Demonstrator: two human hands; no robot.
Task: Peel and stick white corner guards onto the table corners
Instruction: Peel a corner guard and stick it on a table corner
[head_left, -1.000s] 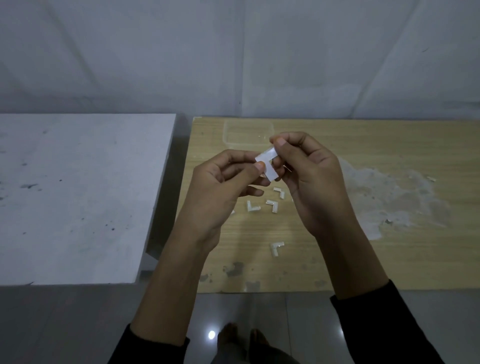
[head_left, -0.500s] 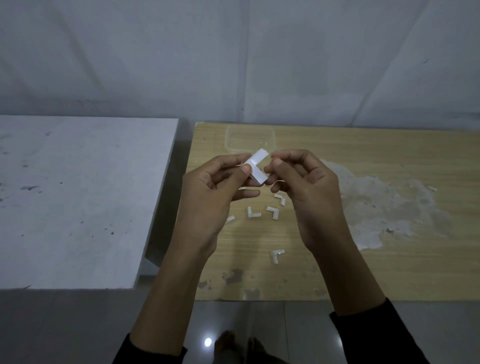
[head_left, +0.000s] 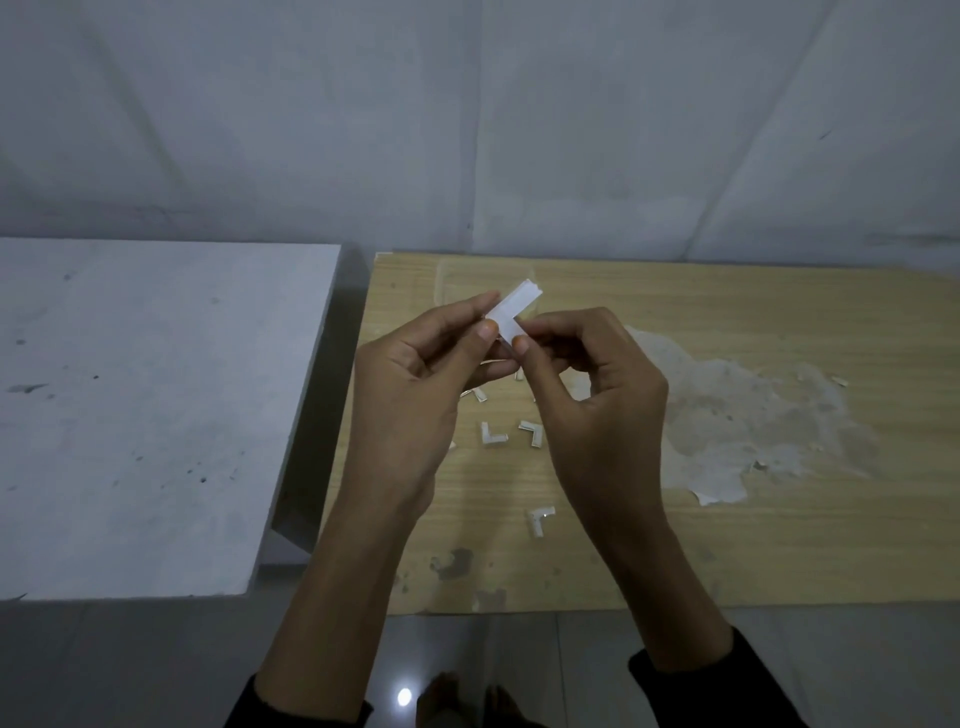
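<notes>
While the left hand (head_left: 410, 384) is pinching one leg of a white L-shaped corner guard (head_left: 511, 317) between thumb and fingers, the right hand (head_left: 592, 384) is closing its grip on the other leg, holding the guard in the air above the wooden surface (head_left: 727, 551). Spare corner guards (head_left: 511, 436) (several, scattered) are lying on that surface beneath the hands, near a pale patch (head_left: 753, 426).

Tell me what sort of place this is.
Probably a bare, dim indoor workroom: a plain pale wall, a glossy tiled floor, and two worn tables, one white, one wooden with peeled veneer.
</notes>
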